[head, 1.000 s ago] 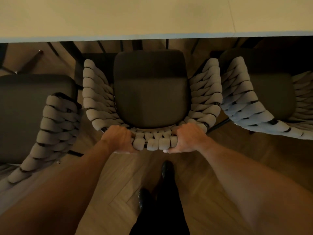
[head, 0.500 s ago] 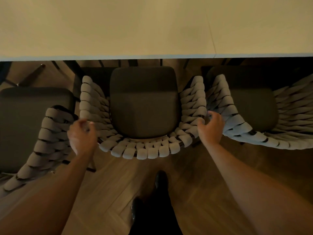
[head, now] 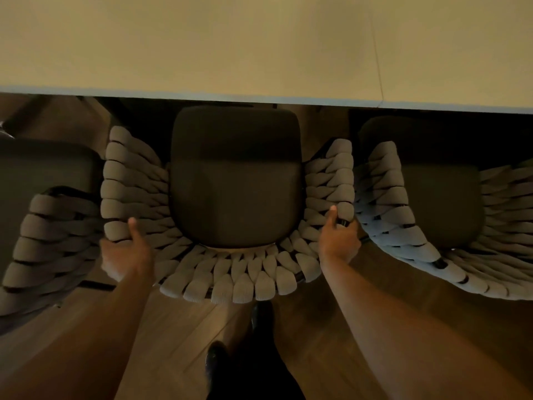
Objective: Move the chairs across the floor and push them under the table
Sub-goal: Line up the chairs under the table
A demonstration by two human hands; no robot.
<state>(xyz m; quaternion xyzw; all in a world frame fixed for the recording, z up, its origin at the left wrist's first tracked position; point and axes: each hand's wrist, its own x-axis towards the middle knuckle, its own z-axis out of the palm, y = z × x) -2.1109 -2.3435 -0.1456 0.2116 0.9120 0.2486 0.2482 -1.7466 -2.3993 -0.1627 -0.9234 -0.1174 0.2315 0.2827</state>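
Curling round the rim of the grey-woven, dark-seated chair (head: 235,180), left hand (head: 127,252) and right hand (head: 339,241) grip it.

DINING OR MEETING ROOM, which of the two cannot be told: a long pale counter (head: 259,39) is running across the scene, its top showing a seam (head: 376,53) ahead and to the right of the right grip (head: 339,241). Three matching chairs with woven grey rope backs and dark cushions are lining its edge. The middle chair (head: 235,180) is sitting between the two grips, the left chair (head: 43,226) is standing just outside the left grip (head: 127,255), and the right chair (head: 418,212) is standing just outside the right grip. A herringbone wood floor (head: 178,327) is spreading out behind the grips.
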